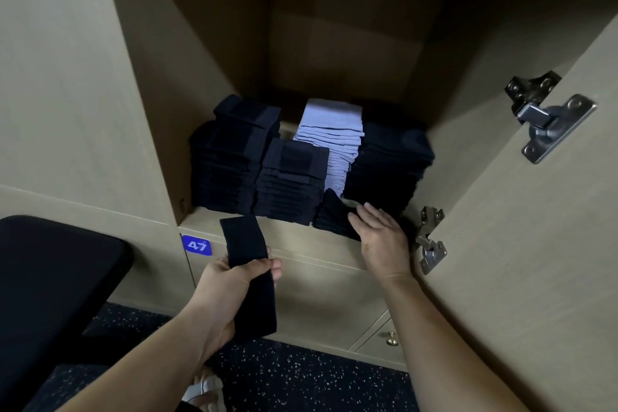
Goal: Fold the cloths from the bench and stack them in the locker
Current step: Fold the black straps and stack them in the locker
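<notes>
– Navy cloth [243, 237], folded into a long strip: where is it?
– Low in the middle of the frame, in front of the locker [157, 104] and below its opening. The left hand [234, 281] grasps it round the middle, thumb on top, and both ends stick out past the fist.
– And the right hand [379, 239]?
– Released, holding nothing. Its fingers are stretched out and lie against a low dark pile [334, 216] at the front right of the locker floor.
– What else is stacked inside?
– Three taller dark piles: a left stack [227, 157], a middle stack [291, 184] in front and a right stack [391, 167]. A pale blue stack [334, 130] stands among them toward the back, touching the middle and right ones.
– The door [535, 244]?
– Swung open at the right of the frame, showing an upper hinge [548, 117] and a lower hinge [429, 241], both metal.
– Anything by the bench?
– The black padded bench [50, 278] fills the lower left. Near it, under the locker's front edge, a blue label [197, 246] reads 47. A dark speckled floor [301, 375] runs along the bottom.
</notes>
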